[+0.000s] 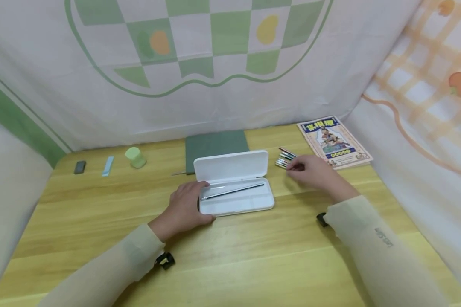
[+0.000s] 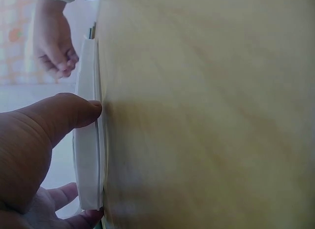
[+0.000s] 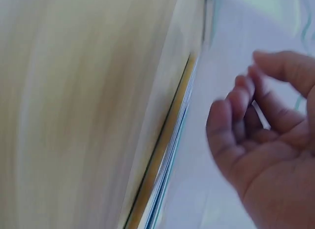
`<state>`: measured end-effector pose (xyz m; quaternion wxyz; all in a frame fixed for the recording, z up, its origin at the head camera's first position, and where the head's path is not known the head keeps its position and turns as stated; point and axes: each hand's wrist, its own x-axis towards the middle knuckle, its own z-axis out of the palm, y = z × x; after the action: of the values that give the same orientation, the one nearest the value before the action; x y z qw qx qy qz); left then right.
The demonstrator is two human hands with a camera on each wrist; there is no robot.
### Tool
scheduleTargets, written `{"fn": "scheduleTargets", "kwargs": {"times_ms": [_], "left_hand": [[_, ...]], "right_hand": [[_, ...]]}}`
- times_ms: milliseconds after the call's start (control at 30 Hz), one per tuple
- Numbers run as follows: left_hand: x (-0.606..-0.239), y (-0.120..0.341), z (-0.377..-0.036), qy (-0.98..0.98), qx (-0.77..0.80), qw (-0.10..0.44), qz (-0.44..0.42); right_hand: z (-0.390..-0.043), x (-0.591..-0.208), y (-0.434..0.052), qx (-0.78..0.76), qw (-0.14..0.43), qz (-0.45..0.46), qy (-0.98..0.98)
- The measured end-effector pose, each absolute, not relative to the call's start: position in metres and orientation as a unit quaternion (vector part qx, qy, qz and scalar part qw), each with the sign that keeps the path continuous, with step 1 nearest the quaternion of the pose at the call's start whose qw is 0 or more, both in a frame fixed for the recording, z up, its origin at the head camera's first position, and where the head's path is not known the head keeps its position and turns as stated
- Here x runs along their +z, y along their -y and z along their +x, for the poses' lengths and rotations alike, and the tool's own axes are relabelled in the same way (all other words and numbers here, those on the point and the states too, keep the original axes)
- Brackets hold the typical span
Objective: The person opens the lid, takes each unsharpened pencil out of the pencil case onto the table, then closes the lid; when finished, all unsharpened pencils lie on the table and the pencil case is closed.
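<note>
Left hand is resting on the table at the left end of the white case; thumb and fingers are curling round that end, the thumb pressing the case's edge in the left wrist view; the case is lying open, lid standing up at the back, one dark pen lying slantwise in the tray just right of the fingers.

Right hand is lying to the right of the case, apart from it, fingers loosely curled and reaching at a small cluster of pens; fingertips are touching or nearly touching the nearest ones; whether any pen is actually pinched I cannot tell; in the right wrist view the fingers are bending inward with something thin and pale showing between them, too blurred to name.

Outward: a booklet with a coloured cover is lying just beyond the pens, toward the right rear corner; a green mat is lying behind the case, partly hidden by the lid; further left along the back are sitting a pale green cup, a thin light blue strip and a small dark block, well apart from both hands; printed cloth is hanging round the table on three sides.
</note>
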<state>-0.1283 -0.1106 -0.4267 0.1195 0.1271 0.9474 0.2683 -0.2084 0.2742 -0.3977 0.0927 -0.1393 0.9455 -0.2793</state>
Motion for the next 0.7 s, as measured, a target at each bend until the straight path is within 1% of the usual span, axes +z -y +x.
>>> {"fn": "scheduleTargets", "kwargs": {"times_ms": [133,267,467,700], "left_hand": [[-0.427,0.109,-0.129,-0.948,0.268,0.119,0.128],[-0.428,0.108,-0.13,-0.948,0.266,0.118,0.131],[-0.428,0.109,-0.13,-0.947,0.269,0.118,0.132],[-0.429,0.11,-0.13,-0.948,0.268,0.105,0.14]], "right_hand": [[-0.197,-0.398,-0.233,-0.314,0.122,-0.213,-0.917],[-0.19,-0.401,-0.199,-0.334,0.15,-0.255,-0.895],[-0.187,-0.403,-0.17,-0.313,0.155,-0.266,-0.898],[-0.188,-0.401,-0.162,-0.265,0.181,-0.249,-0.914]]}}
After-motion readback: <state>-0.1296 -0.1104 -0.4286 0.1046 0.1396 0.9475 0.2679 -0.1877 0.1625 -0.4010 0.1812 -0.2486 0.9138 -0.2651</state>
